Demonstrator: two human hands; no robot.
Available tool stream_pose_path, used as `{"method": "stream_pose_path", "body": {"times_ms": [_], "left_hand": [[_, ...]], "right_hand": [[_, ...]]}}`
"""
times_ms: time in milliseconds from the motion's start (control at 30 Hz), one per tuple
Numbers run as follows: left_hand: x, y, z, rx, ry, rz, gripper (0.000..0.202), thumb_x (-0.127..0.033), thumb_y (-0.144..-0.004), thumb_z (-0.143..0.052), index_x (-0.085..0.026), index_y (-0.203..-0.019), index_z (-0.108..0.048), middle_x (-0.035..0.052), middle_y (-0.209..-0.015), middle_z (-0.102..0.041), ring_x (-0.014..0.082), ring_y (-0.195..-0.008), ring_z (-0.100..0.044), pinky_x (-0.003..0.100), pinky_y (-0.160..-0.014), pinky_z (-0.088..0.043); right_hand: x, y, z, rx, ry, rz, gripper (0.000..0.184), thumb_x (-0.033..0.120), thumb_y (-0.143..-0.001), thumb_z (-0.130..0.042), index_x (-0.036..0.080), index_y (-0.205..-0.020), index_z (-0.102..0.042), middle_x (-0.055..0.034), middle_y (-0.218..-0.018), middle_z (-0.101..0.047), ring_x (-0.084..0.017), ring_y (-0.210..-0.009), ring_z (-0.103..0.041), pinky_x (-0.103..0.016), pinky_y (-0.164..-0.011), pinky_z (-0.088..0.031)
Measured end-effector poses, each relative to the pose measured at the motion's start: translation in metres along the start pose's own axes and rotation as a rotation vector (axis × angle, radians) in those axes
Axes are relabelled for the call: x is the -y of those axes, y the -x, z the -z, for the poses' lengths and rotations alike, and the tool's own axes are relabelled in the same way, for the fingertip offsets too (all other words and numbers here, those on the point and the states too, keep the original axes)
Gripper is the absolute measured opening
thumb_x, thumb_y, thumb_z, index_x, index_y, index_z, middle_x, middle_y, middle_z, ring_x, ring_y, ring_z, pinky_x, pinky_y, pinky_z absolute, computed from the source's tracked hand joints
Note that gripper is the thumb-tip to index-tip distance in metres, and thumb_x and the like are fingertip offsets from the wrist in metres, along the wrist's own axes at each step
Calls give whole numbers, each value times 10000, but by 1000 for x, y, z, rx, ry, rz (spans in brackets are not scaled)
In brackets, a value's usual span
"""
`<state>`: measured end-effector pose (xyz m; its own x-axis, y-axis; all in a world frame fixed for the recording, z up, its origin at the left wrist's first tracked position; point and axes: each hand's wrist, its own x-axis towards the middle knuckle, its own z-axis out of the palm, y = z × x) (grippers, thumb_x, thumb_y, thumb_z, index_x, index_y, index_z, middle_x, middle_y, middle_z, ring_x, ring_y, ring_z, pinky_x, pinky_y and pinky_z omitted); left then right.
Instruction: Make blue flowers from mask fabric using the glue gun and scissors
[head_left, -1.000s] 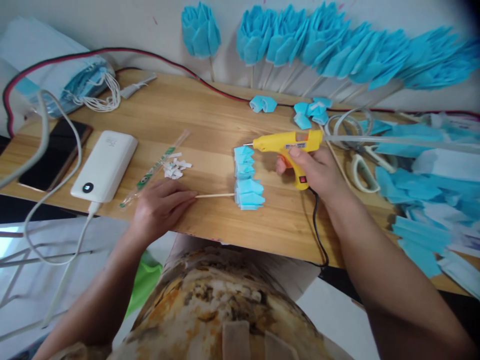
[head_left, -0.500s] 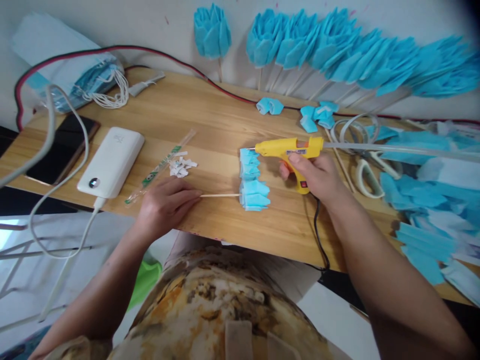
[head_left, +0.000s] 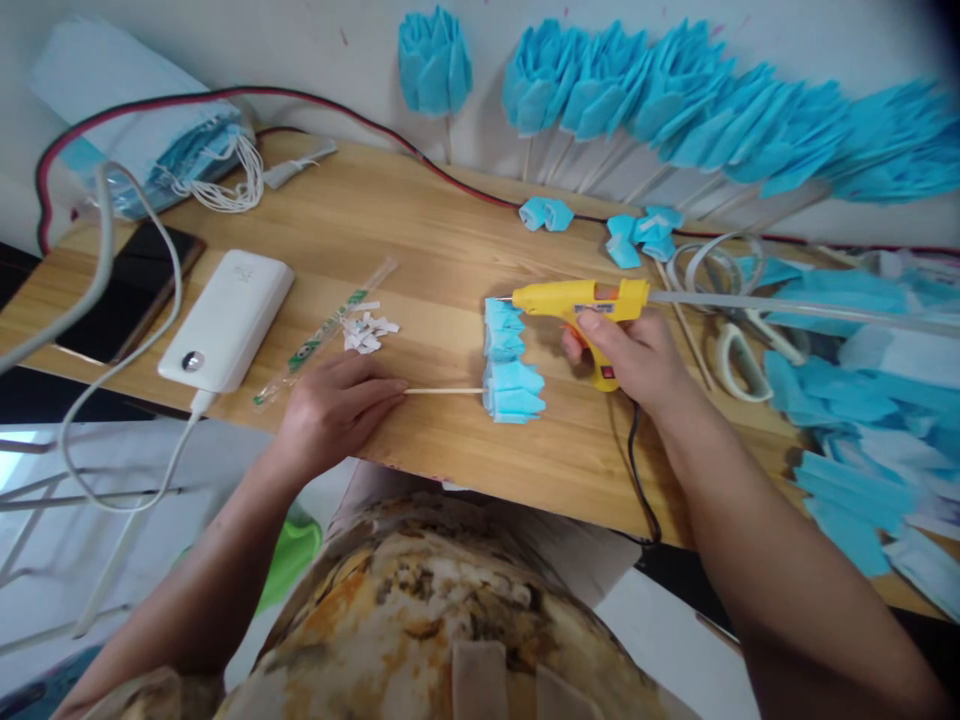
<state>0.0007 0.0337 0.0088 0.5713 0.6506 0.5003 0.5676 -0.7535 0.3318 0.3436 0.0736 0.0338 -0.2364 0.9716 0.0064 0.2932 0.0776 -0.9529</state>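
Observation:
Between the fingertips of my left hand [head_left: 341, 408] is one end of a thin wooden stick [head_left: 444, 391]. The stick's other end meets a pleated strip of light blue fabric [head_left: 513, 390] lying on the table. My right hand [head_left: 634, 355] is wrapped round the handle of a yellow hot glue gun [head_left: 559, 297]. Its nozzle is at the strip's upper left corner; whether it touches cannot be made out. A long pale glue stick [head_left: 750, 303] sticks out of the gun's back end.
Blue fabric flowers [head_left: 435, 62] on sticks lean along the wall. Scissors [head_left: 742, 365], tape rolls [head_left: 705, 262] and blue fabric pieces [head_left: 855, 390] lie at right. Paper scraps [head_left: 369, 331], a white power bank [head_left: 226, 320] and a phone [head_left: 129, 290] are at left. The gun's black cord [head_left: 634, 470] hangs over the front edge.
The view has shifted slightly, so everything sits a little further right. Both hands keep their holds, and the nozzle stays at the strip's upper corner.

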Motion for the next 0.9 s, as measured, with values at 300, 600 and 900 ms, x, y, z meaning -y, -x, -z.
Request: {"method": "stream_pose_path", "body": {"times_ms": [300, 600, 900], "left_hand": [[0, 0, 1, -11, -1, 0, 81, -144, -946, -673, -160, -962, -751, 68, -878, -735, 179, -767, -659, 301, -677, -486], [-1, 0, 0, -11, -9, 6, 78, -166, -957, -667, -176, -959, -745, 58, -875, -734, 174, -767, -660, 297, -678, -487], [0, 0, 0, -8, -7, 7, 90, -161, -953, -667, -178, -964, -754, 62, -879, -736, 173, -771, -657, 298, -685, -479]], "right_hand": [[-6, 1, 0, -9, 29, -46, 535, 647, -930, -614, 219, -610, -588, -26, -596, -571, -125, -537, -490, -303, -503, -361], [-11, 1, 1, -27, 37, -53, 530, 652, -931, -608, 215, -635, -563, 2, -574, -540, -105, -512, -466, -283, -498, -358], [-9, 2, 6, -39, 67, -28, 476, 534, -969, -596, 195, -637, -552, 13, -592, -533, -83, -520, -444, -278, -521, -349]]}}
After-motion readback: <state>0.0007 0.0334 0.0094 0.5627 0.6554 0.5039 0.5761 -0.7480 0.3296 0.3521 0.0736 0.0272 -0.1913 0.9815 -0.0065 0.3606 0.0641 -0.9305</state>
